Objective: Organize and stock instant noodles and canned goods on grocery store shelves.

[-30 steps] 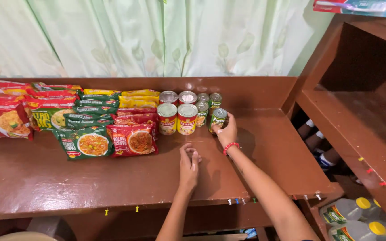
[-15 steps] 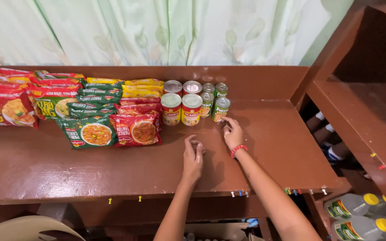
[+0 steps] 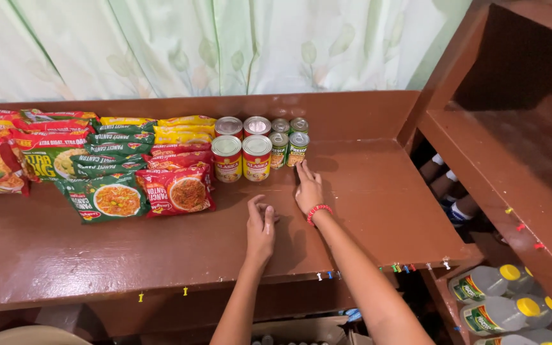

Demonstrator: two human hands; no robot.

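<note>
My left hand (image 3: 260,227) lies flat on the brown wooden counter (image 3: 378,204), fingers loosely apart, holding nothing. My right hand (image 3: 307,186), with a red bead bracelet at the wrist, rests palm down just in front of the small green-labelled cans (image 3: 298,148). Its fingertips are close to the nearest can but apart from it. Two larger red-and-yellow cans (image 3: 243,158) stand left of the small ones, with more cans behind. Noodle packets (image 3: 180,190) in red, green and yellow lie in rows at the left.
A pale green curtain (image 3: 225,45) hangs behind the counter. A brown shelf unit (image 3: 512,147) rises at the right. Plastic bottles with yellow caps (image 3: 493,300) sit low at the right. Coloured pins stick in the counter's front edge (image 3: 327,276).
My right hand came away from the small can and settled flat on the counter. My left hand stayed about where it was. The view tilted a little.
</note>
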